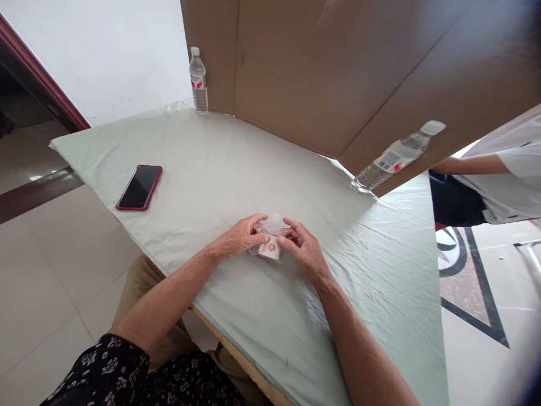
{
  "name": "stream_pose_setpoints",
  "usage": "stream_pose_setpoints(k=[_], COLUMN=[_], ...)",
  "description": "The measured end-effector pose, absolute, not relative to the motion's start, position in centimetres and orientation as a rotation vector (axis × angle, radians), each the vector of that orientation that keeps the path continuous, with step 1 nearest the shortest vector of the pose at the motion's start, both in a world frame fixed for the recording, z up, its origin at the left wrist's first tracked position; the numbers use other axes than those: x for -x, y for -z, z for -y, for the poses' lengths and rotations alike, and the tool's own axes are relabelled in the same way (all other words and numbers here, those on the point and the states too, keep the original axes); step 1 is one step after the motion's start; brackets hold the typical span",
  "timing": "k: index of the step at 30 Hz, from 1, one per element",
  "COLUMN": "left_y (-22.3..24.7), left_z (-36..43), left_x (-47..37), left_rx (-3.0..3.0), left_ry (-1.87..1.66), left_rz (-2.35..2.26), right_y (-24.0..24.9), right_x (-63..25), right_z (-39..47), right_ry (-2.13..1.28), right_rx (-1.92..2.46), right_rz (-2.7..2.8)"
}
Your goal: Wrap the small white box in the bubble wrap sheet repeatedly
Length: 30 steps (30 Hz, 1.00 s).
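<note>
A small white box (269, 248) with red print sits low over the table between my two hands, with clear plastic film (273, 230) around its upper side. My left hand (243, 234) grips it from the left, the thumb on the printed face and the fingers behind the film. From the right, my right hand (305, 248) holds it in the same way, thumb near the box's top corner and fingers curled. Whether the film is a bag or a wrapper I cannot tell. Parts of the box's sides are hidden by my fingers.
A phone (139, 188) in a red case lies at the left on the pale green tablecloth (236, 163). Water bottles stand at the back left (198, 82) and right (397, 157) against a tall brown cardboard panel (296, 73). Beyond the right edge is another person's arm (473, 164).
</note>
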<state>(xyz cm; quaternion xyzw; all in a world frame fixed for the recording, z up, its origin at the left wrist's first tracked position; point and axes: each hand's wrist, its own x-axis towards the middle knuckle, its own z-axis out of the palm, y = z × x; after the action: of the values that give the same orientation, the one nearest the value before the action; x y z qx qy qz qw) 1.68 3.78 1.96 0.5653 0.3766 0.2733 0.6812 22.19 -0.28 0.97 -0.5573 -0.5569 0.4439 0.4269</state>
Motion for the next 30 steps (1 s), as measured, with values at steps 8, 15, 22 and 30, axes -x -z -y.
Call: stream_pose_setpoints(k=[8, 15, 22, 30], left_y=[-2.6, -1.6, -1.9, -1.6], left_z=[-3.7, -4.1, -3.6, -3.8], left_x=[-1.7, -1.7, -2.1, -2.0], left_rx=[-1.3, -1.347, -1.569, -1.78], left_ry=[-0.619, -0.624, -0.659, -0.681], left_rz=[-0.799, -0.83, -0.91, -1.006], right_y=[-2.7, -3.3, -1.5, -1.4], right_x=[-20.9, -20.1, -20.1, -22.3], right_z=[-3.2, 0.0, 3.4, 3.8], right_ry=[-1.092, -0.508, 0.197, -0.187], right_rx=[1.275, 1.351, 1.099, 1.37], right_rz=[1.319, 1.634, 2.045, 1.831])
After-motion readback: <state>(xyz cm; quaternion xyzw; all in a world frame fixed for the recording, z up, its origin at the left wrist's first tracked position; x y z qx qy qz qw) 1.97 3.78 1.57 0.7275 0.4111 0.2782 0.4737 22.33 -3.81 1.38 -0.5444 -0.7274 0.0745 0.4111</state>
